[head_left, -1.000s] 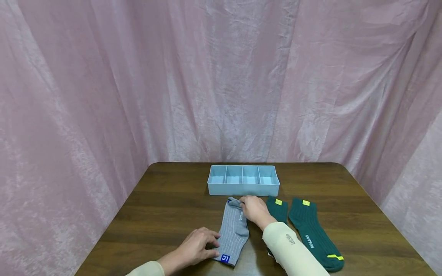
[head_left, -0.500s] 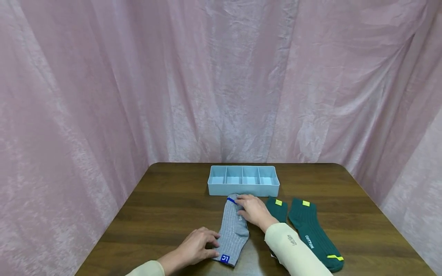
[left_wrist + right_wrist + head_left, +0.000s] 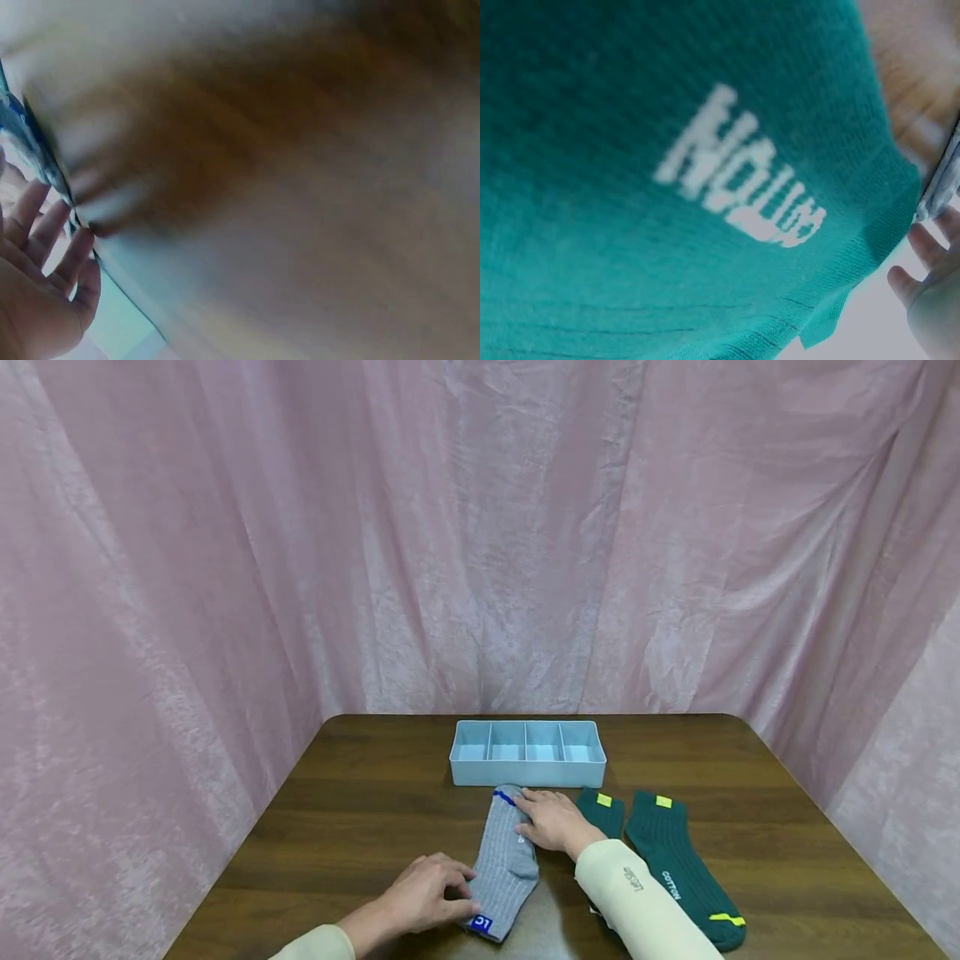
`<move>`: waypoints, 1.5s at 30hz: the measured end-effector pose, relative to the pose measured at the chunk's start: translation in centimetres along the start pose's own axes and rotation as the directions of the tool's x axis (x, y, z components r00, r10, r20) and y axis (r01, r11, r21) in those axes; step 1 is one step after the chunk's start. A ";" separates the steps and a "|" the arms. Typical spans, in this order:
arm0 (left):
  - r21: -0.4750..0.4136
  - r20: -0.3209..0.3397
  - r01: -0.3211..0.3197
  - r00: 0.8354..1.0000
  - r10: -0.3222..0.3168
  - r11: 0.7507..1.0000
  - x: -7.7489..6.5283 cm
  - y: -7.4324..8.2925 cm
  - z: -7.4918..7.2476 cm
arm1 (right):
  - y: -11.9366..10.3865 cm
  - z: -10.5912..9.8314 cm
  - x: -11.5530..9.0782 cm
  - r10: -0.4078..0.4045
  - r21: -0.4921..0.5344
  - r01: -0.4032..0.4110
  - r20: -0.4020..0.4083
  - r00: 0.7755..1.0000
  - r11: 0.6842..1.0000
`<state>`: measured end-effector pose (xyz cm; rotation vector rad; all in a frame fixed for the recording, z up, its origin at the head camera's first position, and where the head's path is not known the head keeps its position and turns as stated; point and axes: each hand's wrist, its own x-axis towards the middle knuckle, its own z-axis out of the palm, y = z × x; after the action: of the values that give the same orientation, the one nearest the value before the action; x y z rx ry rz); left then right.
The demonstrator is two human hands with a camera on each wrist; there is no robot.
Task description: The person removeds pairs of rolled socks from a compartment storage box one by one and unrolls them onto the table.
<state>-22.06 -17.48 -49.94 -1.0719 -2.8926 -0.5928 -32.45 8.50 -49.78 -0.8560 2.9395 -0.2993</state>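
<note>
A grey ribbed sock point(image 3: 504, 867) lies lengthwise on the table, its blue stripe at the far end and a blue label at the near end. Whether one sock or two stacked socks lie there, I cannot tell. My left hand point(image 3: 430, 893) touches the left edge of its near end, thumb at the label; the left wrist view shows the fingers point(image 3: 73, 255) fairly straight. Spread fingers of my right hand point(image 3: 553, 821) rest on the far part. Right of it lie two dark green socks point(image 3: 670, 858) with yellow labels, one partly hidden under my right forearm.
A light blue tray point(image 3: 528, 772) with several compartments stands just beyond the grey sock. The wooden table point(image 3: 337, 810) has rounded far corners. Behind it hangs a pink velvet curtain point(image 3: 480, 568). A green sock point(image 3: 630, 247) fills most of the right wrist view.
The crumpled far end of the grey sock has become smooth, uncovering the blue stripe. Its near end has shifted slightly left. My right hand has flattened onto the sock; my left hand has barely moved.
</note>
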 end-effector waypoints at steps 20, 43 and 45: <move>0.122 0.090 0.098 0.990 -0.109 0.988 -1.7 -5.1 -3.7 | 0.1 -0.2 -2.2 -0.110 -0.198 0.093 -0.078 0.991 0.976; 0.134 -0.078 0.182 0.982 -0.173 0.974 -1.7 -3.5 -2.6 | -1.4 -0.2 -2.6 -0.284 -0.099 0.275 -0.081 0.955 0.956; 0.166 -0.059 0.186 0.982 -0.179 0.968 -1.7 -3.6 -2.4 | -1.4 -0.1 -2.7 -0.276 -0.095 0.269 -0.068 0.959 0.958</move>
<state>-23.34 -21.93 -49.15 -0.7689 -2.9587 -0.3560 -29.44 8.79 -49.38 -1.2958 2.9215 -0.2286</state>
